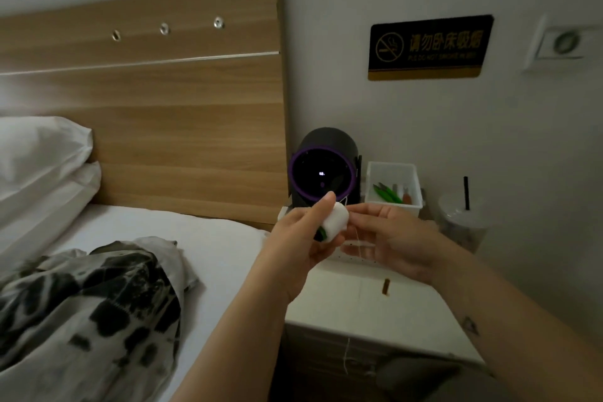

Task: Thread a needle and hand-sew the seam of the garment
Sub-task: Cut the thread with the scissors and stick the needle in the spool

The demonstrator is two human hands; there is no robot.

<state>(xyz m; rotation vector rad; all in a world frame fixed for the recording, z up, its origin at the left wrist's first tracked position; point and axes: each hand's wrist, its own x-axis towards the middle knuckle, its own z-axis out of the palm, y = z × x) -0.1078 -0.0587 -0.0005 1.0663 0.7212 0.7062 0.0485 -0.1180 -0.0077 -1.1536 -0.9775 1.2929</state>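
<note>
My left hand point(301, 233) grips a spool of white thread point(336, 223) with a green core, held up over the near edge of the white bedside table point(365, 307). My right hand point(396, 240) is just right of the spool and pinches the loose white thread point(356, 238) that runs off it and hangs down. The black-and-white patterned garment point(88, 307) lies crumpled on the bed at lower left. No needle is visible.
A black round device with a purple ring point(323, 170) stands at the back of the table beside a white tray point(393, 188) holding green-handled snips. A lidded plastic cup with a straw point(465, 219) sits right. A small brown object point(386, 286) lies on the table. Pillows point(42, 157) lean at the headboard.
</note>
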